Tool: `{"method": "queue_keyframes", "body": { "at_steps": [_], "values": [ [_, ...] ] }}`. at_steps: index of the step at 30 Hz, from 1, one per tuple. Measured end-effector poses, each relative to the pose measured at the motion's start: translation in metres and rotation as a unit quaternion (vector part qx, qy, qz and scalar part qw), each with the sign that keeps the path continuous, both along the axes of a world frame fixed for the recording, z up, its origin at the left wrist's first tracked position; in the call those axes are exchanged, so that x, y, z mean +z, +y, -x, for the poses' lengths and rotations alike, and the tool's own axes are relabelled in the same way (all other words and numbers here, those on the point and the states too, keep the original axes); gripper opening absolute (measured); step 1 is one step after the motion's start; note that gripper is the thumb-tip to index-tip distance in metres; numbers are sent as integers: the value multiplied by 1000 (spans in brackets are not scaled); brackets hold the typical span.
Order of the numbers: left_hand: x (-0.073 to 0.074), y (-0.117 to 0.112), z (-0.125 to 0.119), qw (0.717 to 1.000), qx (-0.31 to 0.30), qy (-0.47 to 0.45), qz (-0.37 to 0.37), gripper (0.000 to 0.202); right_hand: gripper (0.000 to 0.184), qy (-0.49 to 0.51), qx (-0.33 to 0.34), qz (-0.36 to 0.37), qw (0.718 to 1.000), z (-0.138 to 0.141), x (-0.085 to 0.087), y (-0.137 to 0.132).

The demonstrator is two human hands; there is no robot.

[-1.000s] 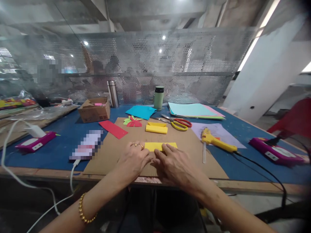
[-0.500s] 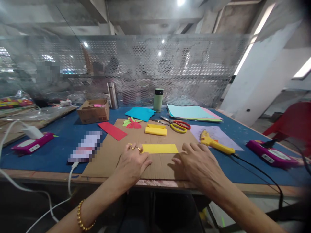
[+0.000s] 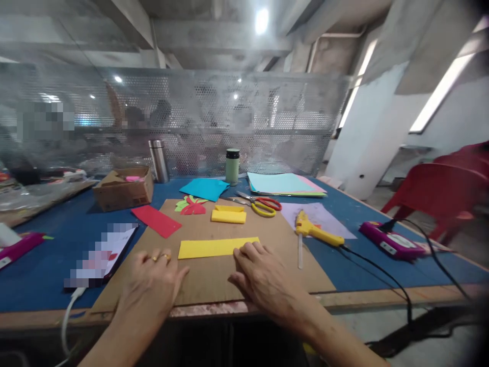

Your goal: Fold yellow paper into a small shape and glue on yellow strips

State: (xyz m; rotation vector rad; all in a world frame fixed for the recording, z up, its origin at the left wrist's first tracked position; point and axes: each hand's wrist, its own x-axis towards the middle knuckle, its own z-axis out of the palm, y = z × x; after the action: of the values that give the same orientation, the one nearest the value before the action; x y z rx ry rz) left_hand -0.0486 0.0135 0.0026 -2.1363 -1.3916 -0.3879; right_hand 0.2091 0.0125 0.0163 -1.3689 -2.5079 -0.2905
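A yellow folded paper strip (image 3: 214, 248) lies crosswise on the brown cardboard sheet (image 3: 202, 288). My right hand (image 3: 263, 270) rests on the strip's right end, fingers stretched forward and covering part of it. To the left of the strip, my left hand (image 3: 153, 280), with rings on it, lies on the cardboard with its thumb apart, holding nothing. Beyond the strip are a folded yellow piece (image 3: 228, 215), a red paper strip (image 3: 158, 221) and red and green paper cutouts (image 3: 193, 205).
Scissors (image 3: 263, 208) lie past the cardboard's middle. To the right are a yellow glue gun (image 3: 321, 234) with its cord and a purple power strip (image 3: 389, 242). A phone (image 3: 109, 255), a cardboard box (image 3: 124, 191), a green bottle (image 3: 232, 168) and paper sheets (image 3: 286, 184) surround the cardboard.
My left hand has moved off the strip's left end, onto the cardboard. My right hand has come onto the strip's right end. The view has turned right.
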Motion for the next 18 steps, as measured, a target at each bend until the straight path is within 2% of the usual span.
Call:
{"method": "queue_keyframes", "body": {
  "at_steps": [2,3,4,7,10,11,12,15,18],
  "values": [
    [5,1,-11,999,16,-28,-10,32,20,-14,-7,3,1000,4,4,-1],
    [5,3,-20,998,1,-58,-13,30,21,-20,-10,5,1000,5,5,-2],
    [4,6,-30,995,-42,-92,-12,30,22,-24,-11,8,1000,6,6,-4],
    [-9,20,-56,973,-180,-122,77,43,27,-31,-1,11,999,4,5,-6],
    [-25,32,-65,967,-205,-102,110,57,23,-39,48,24,998,-10,11,5],
    [-28,34,-65,967,-206,-91,115,59,20,-44,66,34,996,-16,17,14],
    [-29,34,-64,968,-204,-83,118,61,18,-53,50,42,996,-23,24,26],
    [-26,31,-61,970,-195,-80,119,58,24,-50,-44,17,998,-36,50,77],
    [-21,27,-61,970,-187,-96,122,55,22,-66,-123,18,990,-33,69,131]
  ]
}}
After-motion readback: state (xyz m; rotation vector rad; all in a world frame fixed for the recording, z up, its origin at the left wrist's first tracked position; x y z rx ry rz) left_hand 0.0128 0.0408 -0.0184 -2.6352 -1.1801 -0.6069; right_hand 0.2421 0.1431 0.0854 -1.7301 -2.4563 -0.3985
